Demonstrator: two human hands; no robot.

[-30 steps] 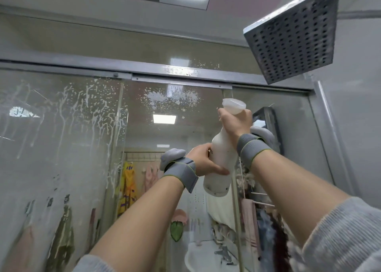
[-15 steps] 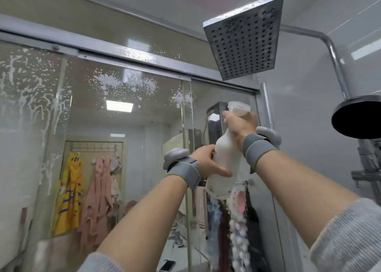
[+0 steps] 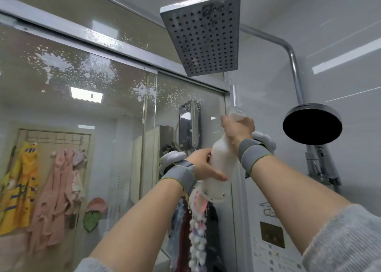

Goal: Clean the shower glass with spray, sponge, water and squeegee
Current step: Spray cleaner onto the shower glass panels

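Observation:
I hold a white spray bottle (image 3: pixel 219 164) up in front of the shower glass (image 3: pixel 82 111), near its right edge. My right hand (image 3: pixel 239 131) grips the bottle's neck and spray head. My left hand (image 3: pixel 203 165) holds the bottle's body lower down. White foam spots and splashes cover the top of the glass, thickest at the upper left and around the middle post. The nozzle is hidden behind my right hand. No sponge or squeegee is in view.
A square rain shower head (image 3: pixel 203 32) hangs just above the bottle. A round black hand shower (image 3: pixel 312 124) and its chrome pipe (image 3: pixel 294 65) stand on the right wall. A wire rack (image 3: pixel 268 209) is mounted low right. Towels and robes hang beyond the glass.
My view and both hands with the bottle have shifted right along the glass, toward its right edge. New foam spots have appeared on the right pane. Both grips are unchanged.

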